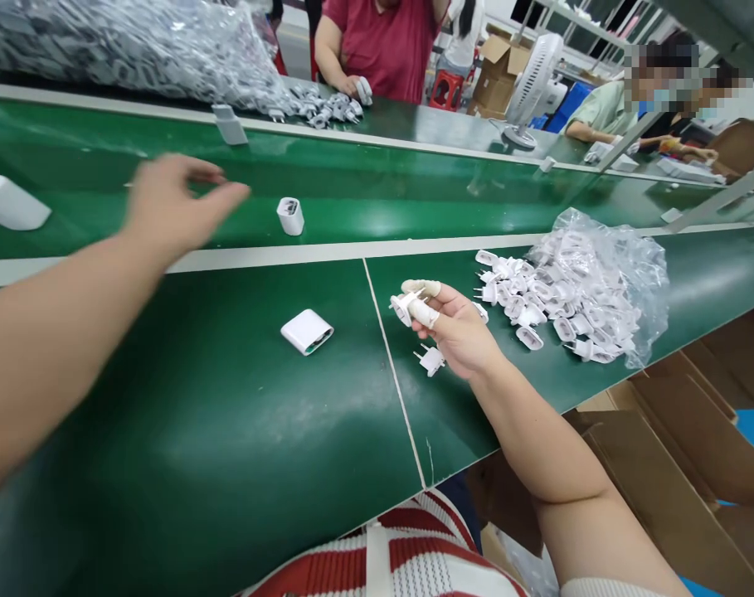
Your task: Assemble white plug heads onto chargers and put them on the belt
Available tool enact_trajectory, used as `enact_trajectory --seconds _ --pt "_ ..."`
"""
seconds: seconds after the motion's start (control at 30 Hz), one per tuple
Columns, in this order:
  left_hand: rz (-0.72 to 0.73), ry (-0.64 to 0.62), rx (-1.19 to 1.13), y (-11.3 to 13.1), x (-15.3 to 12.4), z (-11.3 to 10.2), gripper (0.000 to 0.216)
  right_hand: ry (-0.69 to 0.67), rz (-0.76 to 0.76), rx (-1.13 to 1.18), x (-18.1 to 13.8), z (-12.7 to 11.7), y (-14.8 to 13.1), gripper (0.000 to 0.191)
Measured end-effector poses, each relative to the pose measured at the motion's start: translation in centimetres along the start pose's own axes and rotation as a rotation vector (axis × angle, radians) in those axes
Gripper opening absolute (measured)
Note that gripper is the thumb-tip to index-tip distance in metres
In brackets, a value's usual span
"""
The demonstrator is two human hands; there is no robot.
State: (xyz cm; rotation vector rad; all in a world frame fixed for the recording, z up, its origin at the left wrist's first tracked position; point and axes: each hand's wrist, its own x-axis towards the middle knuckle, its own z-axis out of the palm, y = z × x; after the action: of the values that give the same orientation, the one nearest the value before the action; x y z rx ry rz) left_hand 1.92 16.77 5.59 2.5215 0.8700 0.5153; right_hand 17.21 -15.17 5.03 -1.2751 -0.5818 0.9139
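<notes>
My right hand (460, 332), with pale finger cots on thumb and forefinger, pinches a white two-pin plug piece (402, 308) above the green bench. Just below that hand another plug piece (430, 360) lies on the bench. My left hand (177, 203) hovers over the green belt, slightly blurred, thumb and fingers apart with nothing visible between them. A white charger housing (307, 332) lies on its side on the bench between my arms, its hollow end facing right. On the belt stands a second housing (290, 217), right of my left hand.
A plastic bag (647, 274) spills a heap of plug pieces (538, 294) at right. More white housings (12, 201) sit along the belt. Across it lie a large bag of parts (133, 58) and a fan (532, 91). Co-workers sit opposite; cardboard boxes (663, 464) stand below right.
</notes>
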Motion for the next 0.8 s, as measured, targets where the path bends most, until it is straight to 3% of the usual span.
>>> enact_trajectory --seconds 0.1,0.2,0.3,0.4,0.47,0.5,0.53,0.67,0.8 --pt "-0.161 -0.04 -0.059 0.3 1.3 2.4 0.095 -0.042 -0.072 0.041 0.0 0.0 0.0 0.029" --pt "-0.216 -0.05 -0.092 1.8 2.2 4.0 0.085 -0.069 -0.147 0.055 0.1 -0.1 0.2 0.029" --pt "-0.241 -0.039 -0.145 4.0 1.3 3.8 0.07 -0.051 -0.215 0.055 0.2 -0.3 0.5 0.037" --pt "-0.175 0.056 -0.145 6.4 -2.6 2.2 0.059 -0.031 -0.243 0.034 0.0 -0.3 0.4 0.049" --pt "0.003 0.255 -0.111 7.8 -6.9 1.1 0.053 -0.026 -0.249 0.021 -0.3 -0.3 0.2 0.051" --pt "0.082 0.283 -0.113 8.4 -9.3 0.7 0.051 -0.028 -0.252 0.01 -0.5 -0.2 0.0 0.05" --pt "0.142 0.277 -0.149 8.9 -11.7 0.6 0.048 -0.036 -0.253 -0.008 -0.8 -0.2 -0.1 0.048" --pt "0.327 -0.023 -0.357 9.1 -19.1 2.6 0.025 -0.148 -0.232 -0.081 -1.5 0.2 0.0 0.037" --pt "0.331 -0.077 -0.449 8.3 -21.0 6.2 0.017 -0.318 -0.225 -0.204 -2.1 0.9 1.0 0.032"
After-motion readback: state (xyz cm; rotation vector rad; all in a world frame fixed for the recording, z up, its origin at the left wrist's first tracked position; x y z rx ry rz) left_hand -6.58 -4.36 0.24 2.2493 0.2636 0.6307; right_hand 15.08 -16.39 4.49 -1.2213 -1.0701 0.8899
